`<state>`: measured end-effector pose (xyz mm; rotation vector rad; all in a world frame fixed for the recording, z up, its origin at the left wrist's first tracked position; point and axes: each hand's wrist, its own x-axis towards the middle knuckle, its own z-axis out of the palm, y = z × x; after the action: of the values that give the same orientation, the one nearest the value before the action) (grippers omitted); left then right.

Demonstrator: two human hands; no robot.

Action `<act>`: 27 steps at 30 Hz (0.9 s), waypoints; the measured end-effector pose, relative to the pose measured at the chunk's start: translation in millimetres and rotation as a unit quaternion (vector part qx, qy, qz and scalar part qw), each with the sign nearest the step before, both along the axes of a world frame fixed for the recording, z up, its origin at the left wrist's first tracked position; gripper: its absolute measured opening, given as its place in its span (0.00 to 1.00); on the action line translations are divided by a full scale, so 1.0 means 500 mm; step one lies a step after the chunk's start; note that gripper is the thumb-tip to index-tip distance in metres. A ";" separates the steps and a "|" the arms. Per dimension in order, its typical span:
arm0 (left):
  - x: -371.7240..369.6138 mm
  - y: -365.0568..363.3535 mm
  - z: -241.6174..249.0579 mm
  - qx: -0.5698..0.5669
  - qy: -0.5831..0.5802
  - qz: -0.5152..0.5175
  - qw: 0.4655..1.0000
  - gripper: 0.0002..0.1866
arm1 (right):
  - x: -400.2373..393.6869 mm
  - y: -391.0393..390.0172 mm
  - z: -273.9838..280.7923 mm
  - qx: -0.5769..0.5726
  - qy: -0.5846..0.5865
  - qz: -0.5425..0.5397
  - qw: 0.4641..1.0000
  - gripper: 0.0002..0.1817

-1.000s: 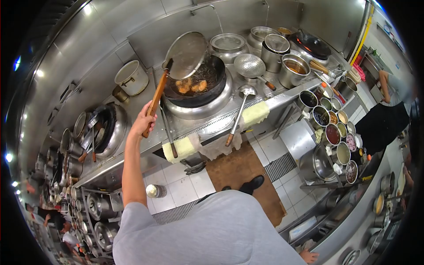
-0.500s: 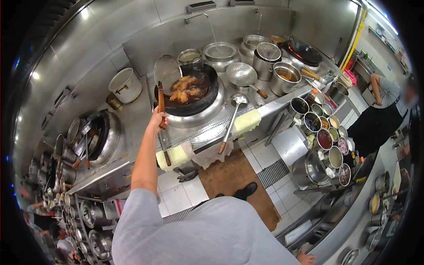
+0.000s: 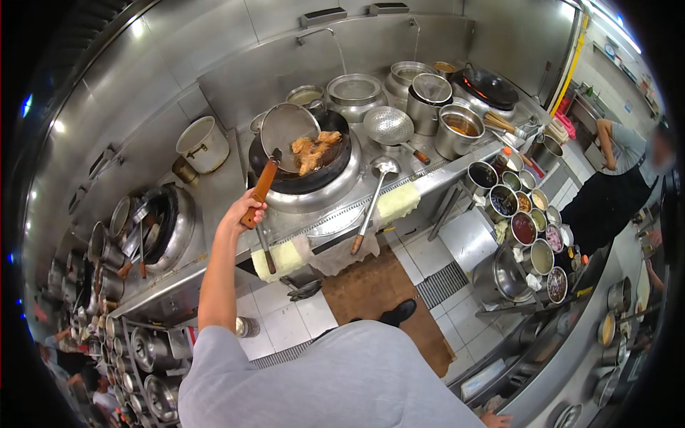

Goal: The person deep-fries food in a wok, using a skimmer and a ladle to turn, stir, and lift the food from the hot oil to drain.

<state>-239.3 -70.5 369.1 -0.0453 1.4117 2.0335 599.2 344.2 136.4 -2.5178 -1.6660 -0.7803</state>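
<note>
My left hand (image 3: 242, 212) grips the wooden handle of a mesh skimmer (image 3: 282, 128), whose round wire head is tilted over the wok (image 3: 258, 158). Golden-brown fried pieces (image 3: 314, 153) lie at the skimmer's right edge, above or in the dark oil; the exact contact is hard to make out. Below, at the very bottom edge, my right hand (image 3: 495, 419) rests on the metal counter edge, partly cut off by the frame, with its visible fingers stretched out.
Right of the wok lie a perforated ladle (image 3: 389, 125) and a ladle (image 3: 385, 166). Stock pots (image 3: 354, 88) stand behind. Several sauce tins (image 3: 523, 227) fill a stand at right. A co-worker in a black apron (image 3: 605, 196) stands beyond. Another wok (image 3: 168, 228) sits left.
My left hand has drawn back and slightly left with the skimmer. Its head has swung right over the wok, against the fried pieces, which have shifted right. My right hand stays about where it was.
</note>
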 end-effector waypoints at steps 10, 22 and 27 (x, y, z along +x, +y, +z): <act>0.110 0.010 0.087 -0.180 0.152 0.000 0.972 0.40 | -0.005 -0.002 0.004 0.016 -0.017 0.036 0.999 0.41; 0.155 0.035 0.122 -0.251 0.213 -0.046 0.943 0.40 | -0.032 -0.002 0.024 0.036 -0.036 0.085 0.995 0.44; 0.155 0.056 0.104 -0.271 0.206 -0.064 0.938 0.40 | -0.049 -0.014 0.046 0.044 -0.044 0.089 0.994 0.45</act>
<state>-161.6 -42.4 421.2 0.2445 2.1467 1.5448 574.8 337.4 159.2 -2.2711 -1.8085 -0.9354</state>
